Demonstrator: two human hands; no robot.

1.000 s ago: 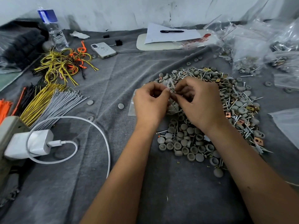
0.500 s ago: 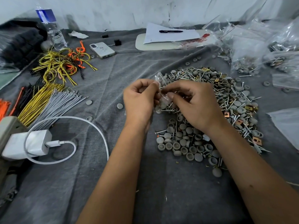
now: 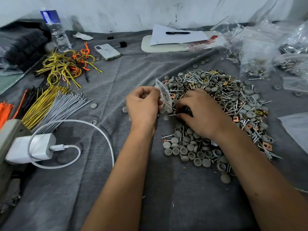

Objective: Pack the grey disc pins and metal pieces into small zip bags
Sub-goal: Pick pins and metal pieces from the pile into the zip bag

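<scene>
Honestly, we'd keep the left hand (image 3: 143, 104) pinching the small clear zip bag (image 3: 164, 95) open while the right hand's (image 3: 200, 112) curled fingers (image 3: 180, 116) grab a screw from the pile of grey disc pins and metal pieces (image 3: 233, 100).

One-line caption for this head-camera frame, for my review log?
Left hand holds a small zip bag upright while the right hand picks a screw from the pile of grey discs and metal pieces.

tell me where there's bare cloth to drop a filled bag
Bare grey cloth lies near you between the forearms, and between the white charger cable and the left hand. Crowded: the parts pile under the right hand, wire bundles at left, bags far right.
</scene>
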